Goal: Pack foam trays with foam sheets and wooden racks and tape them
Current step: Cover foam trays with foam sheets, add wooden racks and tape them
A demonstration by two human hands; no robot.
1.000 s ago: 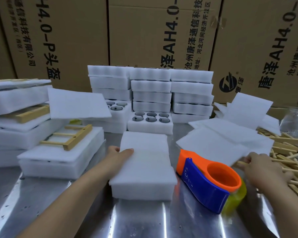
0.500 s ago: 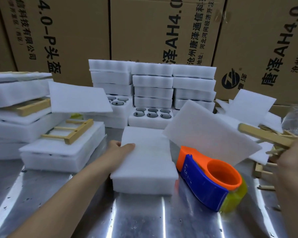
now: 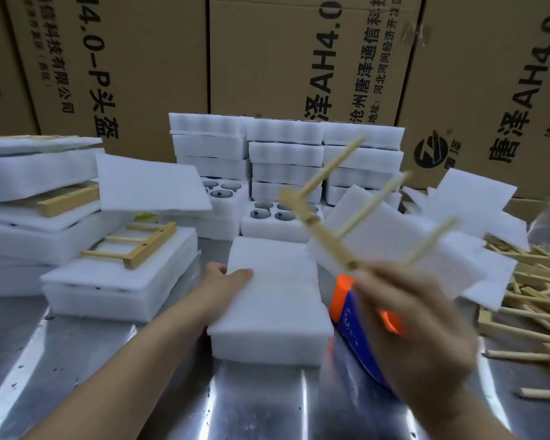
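Packs [image 3: 118,281] finished at far left show the aim: laid rack [image 3: 134,246] flat on top of the foam. Left hand [image 3: 227,277] lies w/ loose, near-straight fingers on the left edge of the foam tray [image 3: 272,341] at centre, gripping nothing, pinning its cover sheet [image 3: 270,271]. Wooden rack [image 3: 324,231] is in the air above the tray's right side, tilted & blurred; right hand [image 3: 419,341] pinches its near end. Loose sheet [image 3: 391,246] behind it, can't tell if held too. Step looks like rack onto tray: prob. best to level it first, then set it centred, long bar along one edge like the done packs, w/ left hand pressing so the light foam doesn't skid. Tape dispenser [image 3: 346,309] sits just right of the tray, partly hidden by the hand, handy for taping after. Writing, cartons behind: left carton [image 3: 134,58] "0-P头盔", "有限公司"; mid carton [image 3: 267,58] "泽AH4.", "沧州唐泽通信科"; right carton [image 3: 477,65] "唐泽AH4.0" beside a round logo [image 3: 431,150].
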